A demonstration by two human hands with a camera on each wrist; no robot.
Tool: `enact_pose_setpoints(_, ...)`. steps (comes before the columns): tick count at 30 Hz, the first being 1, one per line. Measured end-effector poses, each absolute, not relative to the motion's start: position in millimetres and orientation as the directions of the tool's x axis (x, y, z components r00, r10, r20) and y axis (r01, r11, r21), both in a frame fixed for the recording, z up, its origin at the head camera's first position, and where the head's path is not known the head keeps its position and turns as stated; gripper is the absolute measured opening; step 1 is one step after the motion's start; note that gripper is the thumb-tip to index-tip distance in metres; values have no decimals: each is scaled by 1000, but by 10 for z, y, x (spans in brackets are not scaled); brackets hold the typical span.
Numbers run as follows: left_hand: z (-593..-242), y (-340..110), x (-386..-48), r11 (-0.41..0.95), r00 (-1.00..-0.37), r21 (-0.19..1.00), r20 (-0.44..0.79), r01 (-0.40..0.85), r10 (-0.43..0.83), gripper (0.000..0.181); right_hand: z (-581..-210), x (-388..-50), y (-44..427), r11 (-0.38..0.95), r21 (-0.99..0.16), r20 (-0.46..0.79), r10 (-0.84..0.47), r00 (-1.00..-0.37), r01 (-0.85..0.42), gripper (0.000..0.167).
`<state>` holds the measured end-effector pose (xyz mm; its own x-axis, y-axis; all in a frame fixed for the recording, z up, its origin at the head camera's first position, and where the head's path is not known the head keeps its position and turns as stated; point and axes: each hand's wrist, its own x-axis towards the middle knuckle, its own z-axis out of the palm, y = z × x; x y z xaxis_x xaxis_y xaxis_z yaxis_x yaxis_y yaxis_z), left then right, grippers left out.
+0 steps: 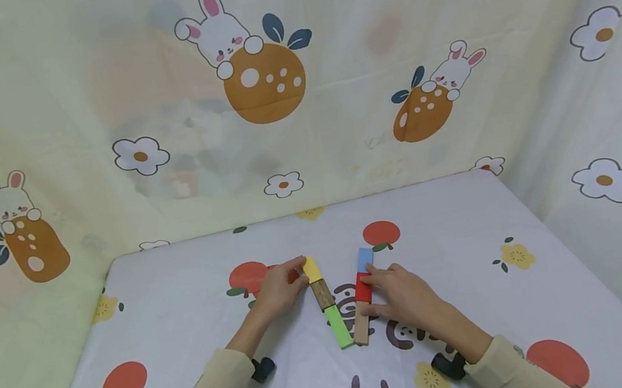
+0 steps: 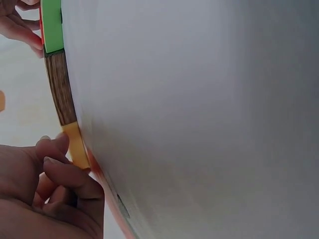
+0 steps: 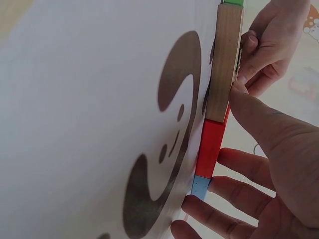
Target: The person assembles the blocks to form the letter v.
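Observation:
Two rows of blocks lie on the table, nearly meeting at the near end and spreading apart farther off. The left row has a yellow block (image 1: 311,268), a dark wood-grain block (image 1: 323,294) and a green block (image 1: 339,327). A blue block (image 1: 365,259), a red block (image 1: 362,288) and a plain wooden block (image 1: 361,325) form the right row. My left hand (image 1: 282,288), fingers bent, holds the yellow block at its far end. My right hand (image 1: 406,294) rests along the right row, its spread fingers on the red and blue blocks and its thumb on the wooden block.
A white cloth with printed fruit, flowers and dark lettering covers the table (image 1: 445,234). Behind it hangs a curtain (image 1: 350,133) with rabbit prints, and another side of curtain rises at the right. Black wrist straps (image 1: 450,367) sit at the cuffs.

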<state>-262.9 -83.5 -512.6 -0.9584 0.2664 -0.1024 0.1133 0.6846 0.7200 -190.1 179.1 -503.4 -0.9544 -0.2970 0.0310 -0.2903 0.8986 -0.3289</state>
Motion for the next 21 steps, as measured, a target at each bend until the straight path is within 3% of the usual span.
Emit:
enact_pose_setpoints(9, -5154, -843, -2642, 701, -957, 705, -122, 102, 262, 51, -5041, -1902, 1798, 898, -337, 18, -293, -956, -282, 77)
enact_pose_setpoints(21, -5146, -875, -2635, 610, -943, 790, -157, 57, 292, 49, -5064, -1909, 1793, 898, -338, 18, -294, -956, -283, 71)
